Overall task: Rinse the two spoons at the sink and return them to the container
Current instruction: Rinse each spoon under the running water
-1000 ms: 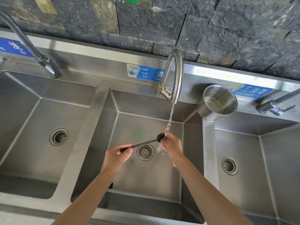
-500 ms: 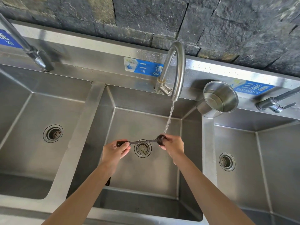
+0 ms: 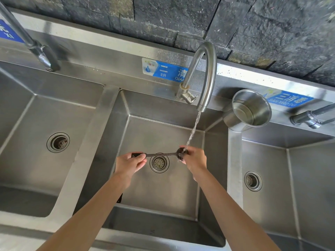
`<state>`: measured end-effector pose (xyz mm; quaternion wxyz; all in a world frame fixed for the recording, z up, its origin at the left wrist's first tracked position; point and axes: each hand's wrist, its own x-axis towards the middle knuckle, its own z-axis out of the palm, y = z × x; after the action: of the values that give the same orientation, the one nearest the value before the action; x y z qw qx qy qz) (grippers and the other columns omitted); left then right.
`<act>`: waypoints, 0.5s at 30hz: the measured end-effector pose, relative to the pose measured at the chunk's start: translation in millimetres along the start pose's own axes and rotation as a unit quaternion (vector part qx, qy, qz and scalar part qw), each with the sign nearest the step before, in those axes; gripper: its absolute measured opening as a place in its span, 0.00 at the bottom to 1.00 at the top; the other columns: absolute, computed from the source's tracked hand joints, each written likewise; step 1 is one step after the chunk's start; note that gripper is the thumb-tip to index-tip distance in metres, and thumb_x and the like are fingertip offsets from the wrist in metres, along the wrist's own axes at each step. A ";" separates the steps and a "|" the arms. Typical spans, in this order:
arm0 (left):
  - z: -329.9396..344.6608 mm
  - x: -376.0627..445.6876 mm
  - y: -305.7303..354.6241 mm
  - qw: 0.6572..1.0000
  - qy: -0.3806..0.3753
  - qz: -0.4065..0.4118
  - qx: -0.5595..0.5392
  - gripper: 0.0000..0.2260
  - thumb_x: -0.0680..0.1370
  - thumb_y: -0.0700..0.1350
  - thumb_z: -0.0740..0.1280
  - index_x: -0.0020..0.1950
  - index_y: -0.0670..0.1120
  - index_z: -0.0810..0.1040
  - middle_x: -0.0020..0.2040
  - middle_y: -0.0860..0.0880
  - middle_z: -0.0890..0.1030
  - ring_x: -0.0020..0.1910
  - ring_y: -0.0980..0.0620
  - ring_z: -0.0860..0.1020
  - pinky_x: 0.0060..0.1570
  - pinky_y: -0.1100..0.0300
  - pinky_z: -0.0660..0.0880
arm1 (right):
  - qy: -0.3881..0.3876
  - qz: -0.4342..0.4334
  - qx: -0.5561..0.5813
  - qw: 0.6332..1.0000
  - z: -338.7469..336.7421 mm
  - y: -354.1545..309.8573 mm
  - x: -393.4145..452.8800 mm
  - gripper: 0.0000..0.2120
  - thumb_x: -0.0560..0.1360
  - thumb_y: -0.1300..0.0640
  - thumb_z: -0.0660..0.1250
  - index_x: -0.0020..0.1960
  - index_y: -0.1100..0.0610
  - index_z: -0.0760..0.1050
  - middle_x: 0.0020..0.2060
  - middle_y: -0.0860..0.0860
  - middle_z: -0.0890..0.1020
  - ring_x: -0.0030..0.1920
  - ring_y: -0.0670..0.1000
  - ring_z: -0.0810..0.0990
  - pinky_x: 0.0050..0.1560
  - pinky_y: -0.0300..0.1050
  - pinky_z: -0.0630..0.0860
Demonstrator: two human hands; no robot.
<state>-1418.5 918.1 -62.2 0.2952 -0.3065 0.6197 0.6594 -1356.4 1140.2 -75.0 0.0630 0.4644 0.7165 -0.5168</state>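
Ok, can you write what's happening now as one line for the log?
step: rinsing spoon | left hand: holds handle | right hand: holds bowl under faucet stream | container: on ledge, no spoons visible

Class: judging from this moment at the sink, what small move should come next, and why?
Probably rub the bowl of the dark spoon with the right hand under the water stream; the left hand holds the handle, and the metal container awaits.

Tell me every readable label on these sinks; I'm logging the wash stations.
"ER" and "QIA", cut off by the tap, plus Chinese characters: middle blue sticker on the backsplash.
"SAN XIAO DU", faintly, plus Chinese characters: right blue sticker.
Left blue sticker: cropped, unreadable.
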 end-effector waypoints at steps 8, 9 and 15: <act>-3.2 0.4 -2.0 1.000 -0.003 0.003 -0.007 0.06 0.75 0.33 0.73 0.52 0.34 0.83 0.49 0.37 0.85 0.50 0.43 0.86 0.43 0.64 0.83 | 0.013 -0.035 -0.059 0.998 0.9 9.1 2.1 0.18 0.74 0.59 0.70 0.35 0.35 0.84 0.30 0.48 0.85 0.39 0.55 0.89 0.48 0.57 0.86; -2.6 1.1 -1.5 1.000 0.000 0.006 -0.004 0.06 0.75 0.33 0.73 0.51 0.34 0.83 0.49 0.37 0.84 0.49 0.43 0.86 0.43 0.64 0.83 | 0.007 -0.036 -0.058 0.998 2.2 10.5 -0.4 0.22 0.74 0.61 0.68 0.35 0.34 0.84 0.30 0.47 0.85 0.39 0.54 0.89 0.49 0.57 0.86; -4.2 2.1 -5.4 1.000 0.005 0.011 -0.005 0.06 0.75 0.33 0.73 0.51 0.36 0.83 0.50 0.37 0.84 0.50 0.42 0.86 0.42 0.63 0.83 | -0.016 -0.013 0.034 0.999 3.3 7.1 -9.1 0.13 0.71 0.63 0.77 0.52 0.48 0.88 0.40 0.45 0.89 0.43 0.48 0.89 0.51 0.51 0.86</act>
<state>-1415.6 914.2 -67.4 0.2833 -0.3041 0.6211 0.6645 -1347.4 1132.3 -76.2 0.0523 0.4487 0.7032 -0.5490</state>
